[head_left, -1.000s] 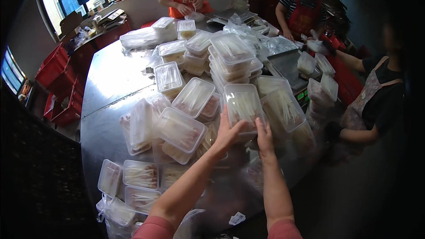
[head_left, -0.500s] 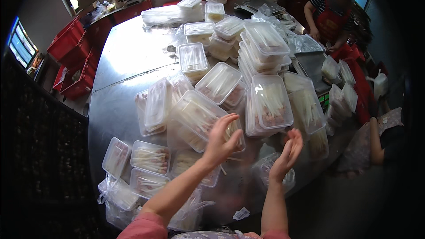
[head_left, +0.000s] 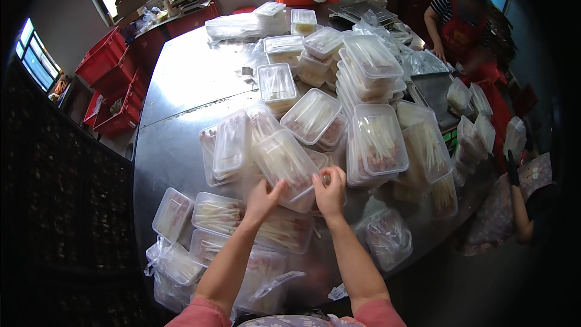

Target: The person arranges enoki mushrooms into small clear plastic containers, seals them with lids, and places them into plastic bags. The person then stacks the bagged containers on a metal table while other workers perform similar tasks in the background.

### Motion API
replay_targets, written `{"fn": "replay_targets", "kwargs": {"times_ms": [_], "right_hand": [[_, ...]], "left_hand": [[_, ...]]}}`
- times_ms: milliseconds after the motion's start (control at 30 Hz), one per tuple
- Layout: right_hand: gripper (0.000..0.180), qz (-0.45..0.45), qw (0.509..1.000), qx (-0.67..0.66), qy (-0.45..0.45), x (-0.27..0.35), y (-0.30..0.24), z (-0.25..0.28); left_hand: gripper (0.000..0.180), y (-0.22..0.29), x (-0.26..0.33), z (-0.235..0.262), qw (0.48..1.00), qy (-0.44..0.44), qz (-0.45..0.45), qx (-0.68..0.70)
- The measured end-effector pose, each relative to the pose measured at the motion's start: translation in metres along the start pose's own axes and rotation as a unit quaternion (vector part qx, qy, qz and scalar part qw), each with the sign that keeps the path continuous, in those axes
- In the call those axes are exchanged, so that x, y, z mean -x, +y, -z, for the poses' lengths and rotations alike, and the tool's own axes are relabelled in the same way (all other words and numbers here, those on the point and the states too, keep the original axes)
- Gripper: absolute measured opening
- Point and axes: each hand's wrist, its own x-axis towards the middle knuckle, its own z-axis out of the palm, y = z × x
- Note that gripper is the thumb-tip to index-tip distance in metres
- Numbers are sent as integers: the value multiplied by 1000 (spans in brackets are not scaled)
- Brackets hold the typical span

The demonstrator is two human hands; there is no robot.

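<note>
Ahead of me a clear plastic lidded container (head_left: 284,160), filled with pale sticks with pinkish ends, lies tilted over other such boxes. My left hand (head_left: 262,203) grips its near left corner, fingers partly hidden beneath it. At its near right edge, my right hand (head_left: 330,191) closes with thumb and fingers. Left of it lies another lidded box (head_left: 232,142) on a pile. Just beyond, a box (head_left: 311,115) rests on one more, and a stack of filled boxes (head_left: 380,139) stands to the right.
Below my left forearm sit several small filled boxes (head_left: 218,213) and knotted plastic bags (head_left: 175,263). A bagged package (head_left: 388,239) lies right of my right arm. Taller stacks (head_left: 370,57) rise farther back on the metal table (head_left: 175,94). Other people work around the table; red crates (head_left: 124,109) stand left.
My hands, held apart and open in the air before, have come down and together onto the near edge of the container. My right hand has moved left. The view has shifted slightly.
</note>
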Motion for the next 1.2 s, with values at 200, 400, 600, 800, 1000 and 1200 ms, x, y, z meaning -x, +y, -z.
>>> {"fn": "replay_targets", "kwargs": {"times_ms": [200, 400, 600, 800, 1000, 1200], "right_hand": [[19, -97, 992, -79, 11, 65, -5, 46], [13, -276, 914, -297, 30, 65, 7, 68], [34, -262, 890, -360, 97, 44, 11, 56], [43, -246, 910, -328, 67, 64, 1, 63], [36, -262, 917, -298, 36, 64, 8, 65], [36, -278, 898, -340, -1, 54, 21, 77]], "left_hand": [[44, 18, 36, -26, 995, -75, 4, 64], [57, 15, 25, -71, 994, -84, -52, 49], [72, 19, 4, -87, 995, -83, -45, 24], [57, 30, -49, -53, 987, 62, -83, 126], [39, 85, -121, -31, 976, -104, 94, 169], [22, 87, -120, -27, 977, 32, -58, 201]]}}
